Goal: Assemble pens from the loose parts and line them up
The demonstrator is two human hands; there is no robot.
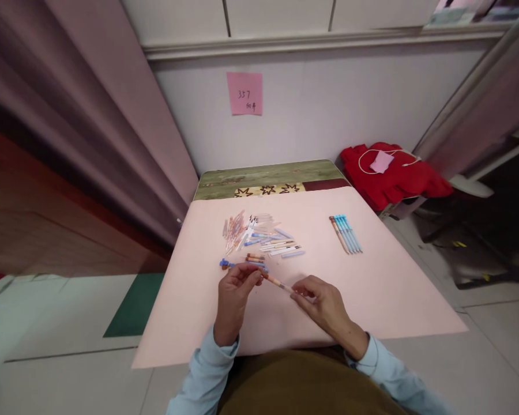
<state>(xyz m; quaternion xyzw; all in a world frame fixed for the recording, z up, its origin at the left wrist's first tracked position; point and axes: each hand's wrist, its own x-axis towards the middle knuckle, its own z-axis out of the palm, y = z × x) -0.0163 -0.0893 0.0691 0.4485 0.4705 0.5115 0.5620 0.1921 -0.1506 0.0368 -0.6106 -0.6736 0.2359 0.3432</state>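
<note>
Between my two hands, low over the front of the table, is a slim pen [277, 282] with a brown end and a pale barrel. My left hand [237, 291] pinches its brown end, and my right hand [320, 297] grips the pale end with thumb and fingers. Just beyond my left hand lie several brown and blue pen parts [255, 258], partly covered by the fingers. Farther back is a loose pile of pen parts [259, 233] in pink, white and blue. To the right, a row of pens [345, 234] lies side by side, mostly blue with a brown one at the left.
A pale pink sheet [372, 305] covers most of the table; its patterned green top [268, 174] shows at the back. Red cloth [389, 176] with a white cable sits at the right. A pink note [244, 93] is on the wall, and a curtain [125, 115] hangs left.
</note>
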